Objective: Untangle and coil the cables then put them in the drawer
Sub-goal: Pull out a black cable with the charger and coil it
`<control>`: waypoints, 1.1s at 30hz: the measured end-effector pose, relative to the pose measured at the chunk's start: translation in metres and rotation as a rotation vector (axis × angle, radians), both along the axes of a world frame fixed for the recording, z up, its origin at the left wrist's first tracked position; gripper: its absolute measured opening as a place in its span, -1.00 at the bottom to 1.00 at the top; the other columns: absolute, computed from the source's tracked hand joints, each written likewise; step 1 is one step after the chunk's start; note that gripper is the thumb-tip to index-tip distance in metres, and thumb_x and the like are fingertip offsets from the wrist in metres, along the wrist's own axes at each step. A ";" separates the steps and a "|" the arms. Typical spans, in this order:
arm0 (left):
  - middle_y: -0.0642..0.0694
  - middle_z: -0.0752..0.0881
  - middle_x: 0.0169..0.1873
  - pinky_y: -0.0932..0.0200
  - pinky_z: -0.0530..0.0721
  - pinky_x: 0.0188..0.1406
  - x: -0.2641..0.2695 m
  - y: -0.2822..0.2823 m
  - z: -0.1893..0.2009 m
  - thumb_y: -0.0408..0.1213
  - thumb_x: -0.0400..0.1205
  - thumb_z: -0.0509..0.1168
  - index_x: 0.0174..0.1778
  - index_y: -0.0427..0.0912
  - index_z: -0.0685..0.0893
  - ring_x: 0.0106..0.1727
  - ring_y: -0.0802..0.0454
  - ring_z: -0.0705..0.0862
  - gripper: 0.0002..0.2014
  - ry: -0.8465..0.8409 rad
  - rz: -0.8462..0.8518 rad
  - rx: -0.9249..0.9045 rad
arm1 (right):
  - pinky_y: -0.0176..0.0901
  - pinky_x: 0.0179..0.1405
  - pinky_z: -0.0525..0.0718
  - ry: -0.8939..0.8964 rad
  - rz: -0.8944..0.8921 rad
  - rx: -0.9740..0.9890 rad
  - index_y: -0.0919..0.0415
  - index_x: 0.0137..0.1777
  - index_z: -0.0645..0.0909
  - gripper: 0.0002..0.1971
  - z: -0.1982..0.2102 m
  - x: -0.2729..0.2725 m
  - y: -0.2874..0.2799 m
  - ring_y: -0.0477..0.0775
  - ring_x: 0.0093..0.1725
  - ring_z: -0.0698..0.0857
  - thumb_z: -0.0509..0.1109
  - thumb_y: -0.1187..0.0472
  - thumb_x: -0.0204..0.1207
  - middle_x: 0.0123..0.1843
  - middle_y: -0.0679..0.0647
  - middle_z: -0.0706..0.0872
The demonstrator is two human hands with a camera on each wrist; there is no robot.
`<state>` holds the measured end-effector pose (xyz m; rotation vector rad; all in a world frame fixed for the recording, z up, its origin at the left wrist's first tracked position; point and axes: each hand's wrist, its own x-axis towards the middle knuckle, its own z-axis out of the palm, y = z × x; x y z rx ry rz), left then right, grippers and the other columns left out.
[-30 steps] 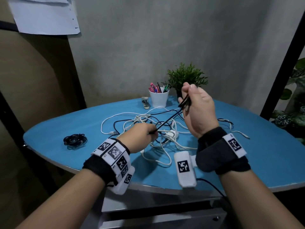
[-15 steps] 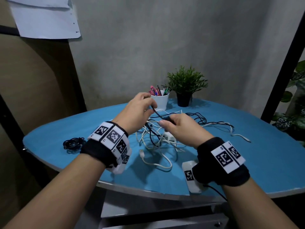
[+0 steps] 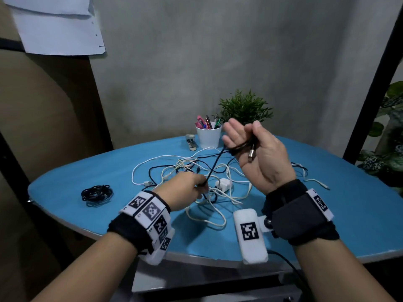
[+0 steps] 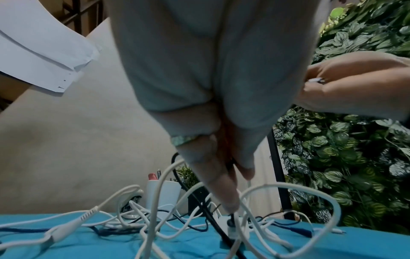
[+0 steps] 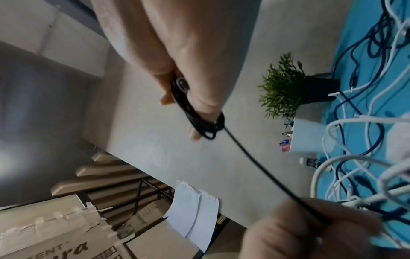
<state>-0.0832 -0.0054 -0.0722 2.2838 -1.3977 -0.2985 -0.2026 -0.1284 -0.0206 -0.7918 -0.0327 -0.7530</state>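
My right hand (image 3: 261, 158) is raised above the blue table (image 3: 87, 214), palm toward me. A black cable (image 3: 214, 164) is wound in loops round its fingers, the thumb holds it there, and a metal plug (image 3: 251, 153) lies on the palm. The cable runs taut down to my left hand (image 3: 185, 190), which pinches it low over the tangle of white and black cables (image 3: 218, 192). The right wrist view shows the loops (image 5: 199, 121) round the fingers. In the left wrist view the fingertips (image 4: 228, 201) pinch the cable (image 4: 213, 220). A coiled black cable (image 3: 97, 192) lies at the left.
A white charger block (image 3: 223, 184) sits in the tangle. At the back stand a white pen cup (image 3: 208, 136), a small potted plant (image 3: 245, 110) and a stapler (image 3: 191, 142). A grey metal unit (image 3: 196, 286) sits under the table's front edge.
My right hand rose from low over the tangle and turned palm toward me with the black loops on it. My left hand dropped from near the cup to the tangle.
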 end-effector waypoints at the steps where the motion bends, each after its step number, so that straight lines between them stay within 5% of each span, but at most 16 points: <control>1: 0.03 0.69 -0.14 0.19 0.63 0.00 -0.001 0.001 -0.001 -0.36 0.66 0.14 -0.02 -0.11 0.64 -0.10 0.08 0.67 -0.83 -0.043 -0.032 0.054 | 0.03 0.31 0.62 -0.017 -0.062 0.017 0.27 -0.18 0.51 -0.71 0.001 0.003 -0.001 0.17 0.28 0.68 0.08 0.19 0.73 0.28 0.32 0.66; 3: 0.08 0.69 -0.08 0.19 0.59 0.03 -0.004 0.003 0.000 -0.29 0.68 0.13 0.02 -0.05 0.62 -0.01 0.08 0.65 -0.83 -0.079 -0.069 0.105 | -0.06 0.40 0.51 -0.007 -0.190 -0.035 0.24 -0.15 0.53 -0.75 0.000 0.006 -0.002 0.11 0.37 0.60 0.10 0.22 0.72 0.33 0.23 0.63; 7: 0.05 0.72 -0.06 0.16 0.60 0.04 -0.007 0.005 0.008 -0.30 0.68 0.15 0.00 -0.07 0.63 0.01 0.06 0.67 -0.85 -0.068 -0.089 -0.025 | -0.58 -0.07 0.51 0.305 -0.512 -0.683 0.26 -0.04 0.58 -0.81 -0.013 0.008 -0.006 -0.44 0.09 0.61 0.14 0.27 0.70 0.07 -0.17 0.62; 9: -0.02 0.71 -0.08 0.08 0.60 0.06 -0.005 0.004 0.015 -0.28 0.67 0.20 -0.01 -0.09 0.66 -0.03 0.03 0.64 -0.87 -0.127 -0.091 -0.169 | -0.29 0.04 0.56 0.551 -0.607 -1.046 0.29 0.04 0.54 -0.81 -0.024 0.010 -0.011 -0.21 0.03 0.61 0.14 0.21 0.70 0.00 0.01 0.63; 11: -0.08 0.68 -0.08 0.13 0.55 0.07 0.000 0.001 0.021 -0.31 0.66 0.25 -0.02 -0.16 0.69 -0.04 0.03 0.61 -0.89 -0.211 -0.105 -0.344 | -0.09 0.00 0.57 0.707 -0.543 -1.185 0.28 0.00 0.48 -0.82 -0.029 0.012 -0.012 0.05 0.05 0.64 0.13 0.17 0.69 0.00 0.18 0.69; 15: -0.17 0.66 -0.02 0.28 0.48 0.08 0.009 -0.001 0.045 -0.36 0.59 0.31 -0.09 -0.26 0.71 0.00 -0.01 0.62 -0.91 -0.391 -0.119 -0.597 | 0.05 -0.10 0.61 0.719 -0.379 -1.169 0.23 -0.15 0.41 -0.69 -0.030 0.006 -0.004 0.13 -0.18 0.67 0.15 -0.02 0.67 -0.23 0.16 0.66; 19: -0.11 0.59 0.07 -0.02 0.54 0.10 0.014 -0.004 0.058 -0.27 0.63 0.29 -0.03 -0.20 0.68 0.07 -0.09 0.56 -0.89 -0.554 0.015 -0.492 | -0.13 -0.39 0.44 0.692 -0.330 -1.267 0.20 -0.30 0.47 -0.64 -0.025 0.003 -0.002 -0.13 -0.50 0.44 0.26 -0.04 0.62 -0.54 -0.14 0.46; 22: -0.12 0.53 0.07 -0.12 0.53 0.09 0.013 -0.006 0.048 -0.20 0.67 0.21 0.04 -0.18 0.64 0.11 -0.12 0.51 -0.84 -0.570 0.114 -0.286 | -0.15 -0.41 0.38 0.652 -0.286 -1.161 0.21 -0.35 0.43 -0.62 -0.022 0.000 -0.001 -0.10 -0.58 0.35 0.18 0.05 0.68 -0.61 -0.12 0.40; 26: -0.15 0.57 0.02 -0.06 0.55 0.04 0.014 -0.004 0.032 -0.21 0.70 0.15 0.03 -0.20 0.64 0.05 -0.17 0.59 -0.80 -0.448 0.152 -0.124 | -0.07 -0.38 0.37 0.441 -0.119 -0.602 0.19 -0.37 0.33 -0.63 -0.017 -0.003 0.000 -0.01 -0.60 0.29 0.11 0.15 0.71 -0.64 -0.05 0.34; 28: -0.14 0.64 -0.03 -0.06 0.58 0.02 0.018 0.000 0.023 -0.22 0.69 0.18 0.01 -0.19 0.69 0.03 -0.16 0.62 -0.80 -0.423 0.132 -0.059 | -0.14 -0.46 0.43 0.333 -0.117 -0.403 0.17 -0.36 0.33 -0.63 -0.010 -0.006 -0.002 0.03 -0.58 0.37 0.08 0.14 0.72 -0.62 0.03 0.51; 31: -0.09 0.71 -0.07 -0.02 0.62 0.03 0.019 0.002 0.011 -0.25 0.65 0.24 -0.02 -0.16 0.73 0.02 -0.08 0.66 -0.84 -0.310 0.064 -0.045 | -0.23 -0.42 0.66 0.129 -0.028 -0.151 0.19 -0.30 0.36 -0.66 0.000 -0.009 -0.004 0.07 -0.38 0.75 0.05 0.13 0.73 -0.19 0.24 0.81; 33: -0.06 0.69 -0.10 0.04 0.63 -0.01 0.009 0.002 0.007 -0.29 0.66 0.21 -0.02 -0.16 0.70 -0.06 -0.03 0.67 -0.85 -0.252 -0.004 -0.012 | -0.09 -0.02 0.76 -0.010 0.002 -0.038 0.23 -0.25 0.42 -0.68 0.001 -0.007 -0.002 0.16 0.02 0.80 0.05 0.17 0.73 0.10 0.33 0.76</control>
